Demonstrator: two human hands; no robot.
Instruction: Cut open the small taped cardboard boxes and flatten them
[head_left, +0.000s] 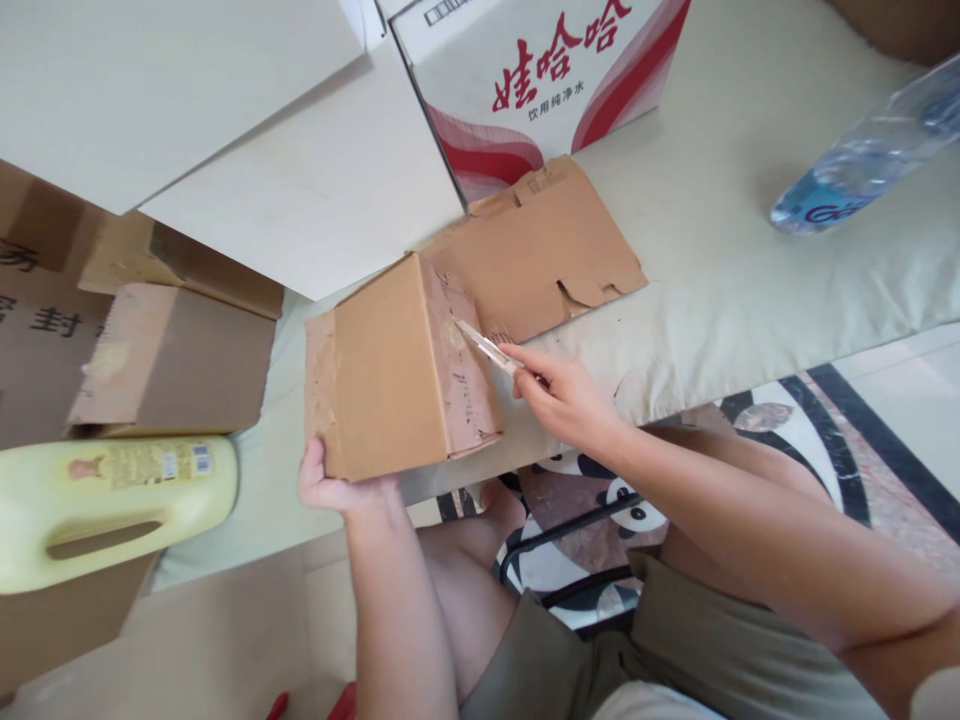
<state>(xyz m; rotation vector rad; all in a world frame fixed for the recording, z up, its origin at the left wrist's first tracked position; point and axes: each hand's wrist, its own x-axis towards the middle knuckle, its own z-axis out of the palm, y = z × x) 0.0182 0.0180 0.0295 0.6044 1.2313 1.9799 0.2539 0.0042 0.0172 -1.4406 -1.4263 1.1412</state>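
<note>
several boxes (pixel 397 370) on pale bedding (pixel 735 250)

This looks like a room in a home, used for sorting or unpacking cardboard. The floor is polished stone tile inlaid with a curving black, white and brown pattern (pixel 787 430), the kind laid in a living space. A pale beige cloth-covered cushion or mattress (pixel 735 200) serves as the work surface. Around it lie household goods: a white and red printed carton of bottled drinking water (pixel 540 80), a clear plastic water bottle with a blue label (pixel 862 165), a pale yellow plastic jug with a moulded handle (pixel 112 505), and plain brown corrugated cardboard boxes (pixel 172 360).
</note>
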